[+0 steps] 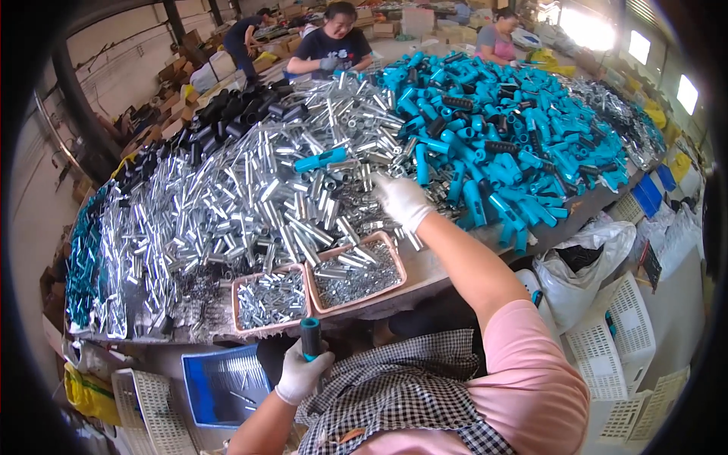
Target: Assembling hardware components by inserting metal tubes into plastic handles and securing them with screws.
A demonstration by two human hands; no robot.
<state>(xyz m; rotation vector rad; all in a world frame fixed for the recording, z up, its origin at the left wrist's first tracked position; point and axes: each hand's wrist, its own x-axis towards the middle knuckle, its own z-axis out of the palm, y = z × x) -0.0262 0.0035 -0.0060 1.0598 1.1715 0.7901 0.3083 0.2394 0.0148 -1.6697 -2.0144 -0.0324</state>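
Low in front of my body, my left hand (302, 370), in a white glove, is closed around an upright teal-and-black tubular handle (310, 338). My right hand (402, 203), also gloved, reaches over the middle of the table to the edge of a heap of silver metal tubes (258, 174). Its fingers are stretched toward the tubes, and nothing shows in them. To its right rises a heap of teal plastic handles (485, 144), some with black grips. A single teal handle (320, 160) lies on the silver tubes left of my right hand.
At the table's near edge stand two pink trays (309, 292) of small metal parts. A blue bin (199, 387), white crates (614, 341) and a white sack (584, 262) flank me below. Black handles (239, 110) lie at the far left. Other people work across the table.
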